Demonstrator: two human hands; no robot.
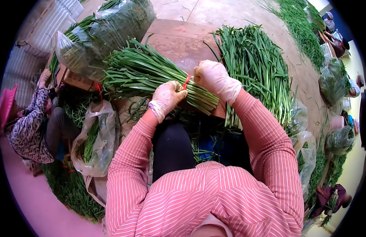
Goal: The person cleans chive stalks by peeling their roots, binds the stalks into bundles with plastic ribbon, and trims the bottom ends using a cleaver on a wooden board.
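1 bundle of long greens [145,71] is laid slantwise over a brown board [179,43], with leaves turned to the far left and stems to the near right. A red band [186,81] is seen across the stems, between the 2 gloved hands. The bundle's near side is held by the left hand [167,97], whose fingers are curled in beside the band. The right hand [215,80] is closed into a fist at the stems' far edge; whether anything is gripped inside cannot be told. A larger pile of greens [254,65] is spread to the right, and a plastic-wrapped load [119,37] is set at the far left, near 1 seated person [31,126]
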